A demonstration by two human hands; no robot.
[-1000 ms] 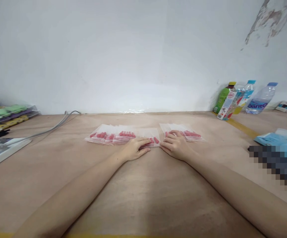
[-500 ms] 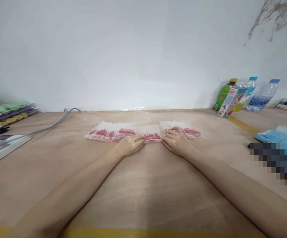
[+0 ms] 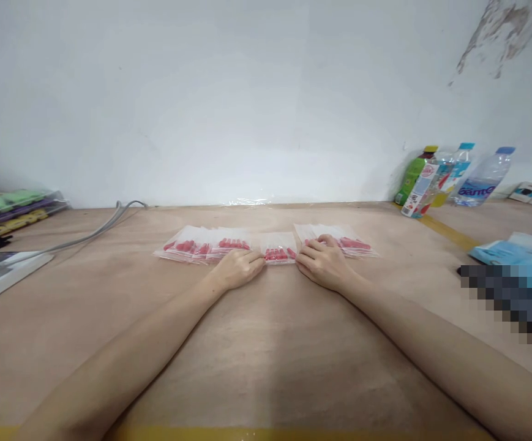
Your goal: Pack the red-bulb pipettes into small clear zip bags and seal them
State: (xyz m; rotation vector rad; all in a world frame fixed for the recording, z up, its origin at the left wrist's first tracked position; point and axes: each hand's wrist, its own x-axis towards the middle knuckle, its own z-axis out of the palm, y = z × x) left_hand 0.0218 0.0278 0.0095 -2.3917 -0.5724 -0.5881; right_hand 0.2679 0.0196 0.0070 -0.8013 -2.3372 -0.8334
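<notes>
Clear zip-lock bags with small red pieces inside lie in a row across the table. One middle bag [image 3: 279, 248] sits between my two hands. My left hand [image 3: 238, 268] rests at its lower left corner, fingers held together and closed at the edge. My right hand [image 3: 324, 263] is closed at its right edge, with the index finger reaching over the right-hand bags [image 3: 354, 245]. Overlapping bags [image 3: 185, 244] fan out at the left, beside another group of bags [image 3: 232, 240] just behind my left hand. My thumbs are mostly hidden.
Several bottles [image 3: 481, 184] lean by the wall at the right. Nearer are a blue packet [image 3: 509, 252] and a blurred dark object [image 3: 499, 288]. At the left lie a grey cable [image 3: 104, 226], a white box [image 3: 13, 278] and packs of green items [image 3: 13, 202].
The view has shifted very slightly. The middle bag sits a little further from the left-hand bags, and its contents look sharper. Both hands stay at its edges.
</notes>
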